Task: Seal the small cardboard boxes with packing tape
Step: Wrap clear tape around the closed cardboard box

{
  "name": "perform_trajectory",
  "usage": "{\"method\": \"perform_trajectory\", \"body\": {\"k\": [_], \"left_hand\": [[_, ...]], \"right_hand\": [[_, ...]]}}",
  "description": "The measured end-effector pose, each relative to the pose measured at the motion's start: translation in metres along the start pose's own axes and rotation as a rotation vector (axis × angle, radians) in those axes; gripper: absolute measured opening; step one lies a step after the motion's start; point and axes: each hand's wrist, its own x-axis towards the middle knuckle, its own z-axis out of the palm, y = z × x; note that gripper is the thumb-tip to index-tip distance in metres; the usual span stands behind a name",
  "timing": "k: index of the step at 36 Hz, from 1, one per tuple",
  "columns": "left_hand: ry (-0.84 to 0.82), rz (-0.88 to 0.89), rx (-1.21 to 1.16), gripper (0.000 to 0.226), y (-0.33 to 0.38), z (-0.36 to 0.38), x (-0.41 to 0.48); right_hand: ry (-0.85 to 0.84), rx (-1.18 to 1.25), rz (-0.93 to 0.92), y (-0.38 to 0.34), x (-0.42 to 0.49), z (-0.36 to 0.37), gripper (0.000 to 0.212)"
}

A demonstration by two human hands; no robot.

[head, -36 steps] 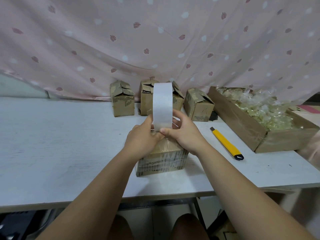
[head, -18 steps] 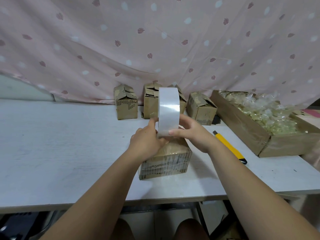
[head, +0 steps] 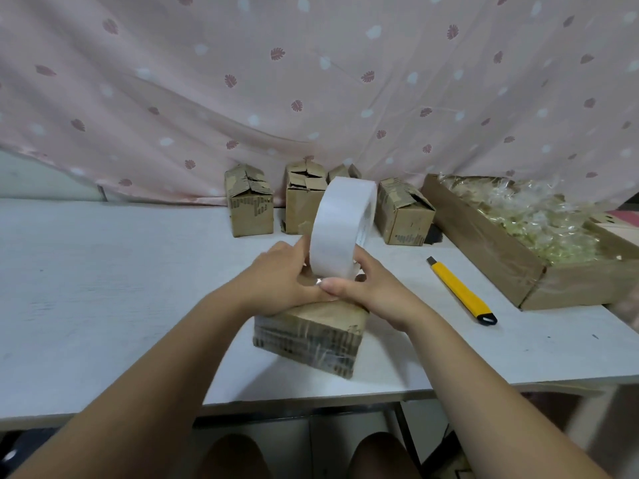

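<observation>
While the left hand (head: 276,280) apparently pinches the upright tape roll (head: 340,229), right hand (head: 375,293) grips it.

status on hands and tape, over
Left hand and right hand both hold the tape roll, upright over the near box. Yellow cutter lies to the right, apart. Nothing blocking.

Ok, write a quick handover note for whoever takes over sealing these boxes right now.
Hands: left hand and right hand both grip the tape roll, held upright just above the near box.
Near box: glossy tape shows on its front; its top is hidden by the hands.
Back boxes: four, flaps loose, no tape on them.
Yellow knife lies to the right on the table.
Left to do: finish the near box, then seal the four.
</observation>
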Motion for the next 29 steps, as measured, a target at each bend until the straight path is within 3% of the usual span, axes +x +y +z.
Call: {"method": "perform_trajectory", "body": {"k": [6, 10, 13, 16, 18, 22, 29], "left_hand": [[0.014, -0.025, 0.425, 0.078, 0.017, -0.014, -0.007], [0.019, -0.205, 0.333, 0.066, 0.029, 0.002, -0.017], [0.064, -0.236, 0.255, 0.082, 0.034, 0.02, -0.024], [0.113, -0.25, 0.326, 0.096, 0.037, 0.03, -0.029], [0.116, -0.25, 0.335, 0.094, 0.037, 0.034, -0.031], [0.088, -0.237, 0.387, 0.089, 0.036, 0.035, -0.036], [0.083, -0.244, 0.4, 0.094, 0.034, 0.035, -0.035]], "right_hand": [[0.059, 0.086, -0.023, 0.006, -0.01, 0.0, 0.06], [0.185, 0.191, -0.042, 0.013, -0.011, 0.007, 0.038], [0.349, 0.33, -0.031, 0.017, -0.01, 0.019, 0.032], [0.416, 0.657, 0.062, 0.022, -0.007, 0.025, 0.06], [0.391, 0.739, 0.141, 0.02, -0.004, 0.022, 0.069], [0.138, 0.678, 0.281, 0.007, 0.003, 0.009, 0.041], [0.194, 0.382, 0.226, 0.003, 0.014, -0.001, 0.031]]}}
